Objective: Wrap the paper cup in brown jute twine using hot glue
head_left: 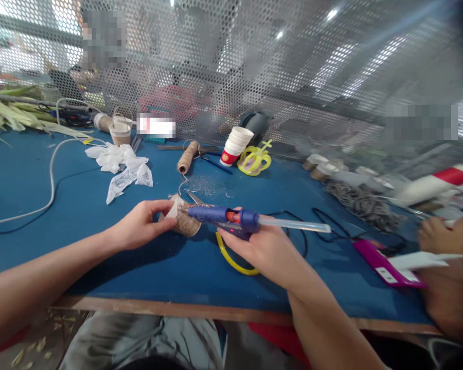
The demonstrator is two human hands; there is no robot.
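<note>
Between thumb and fingers, my left hand (144,223) pinches the rim of a small paper cup (187,223) partly wrapped in brown twine, tilted on its side. My right hand (268,246) is wrapped round a blue glue gun (224,216), whose nozzle points left at the cup. A clear glue stick (297,224) sticks out of the gun's back end. From the cup a strand runs up to a twine spool (188,157). Scissors with a yellow handle (235,263) lie under the gun, their blade tips showing beside the cup.
White crumpled plastic (119,162) and a twine-wrapped cup (120,132) stand back left. Stacked paper cups (236,145) and a yellow crown-shaped item (254,159) are behind. At right are grey cord (362,205), a purple power strip (386,264) and another person's hand (443,239).
</note>
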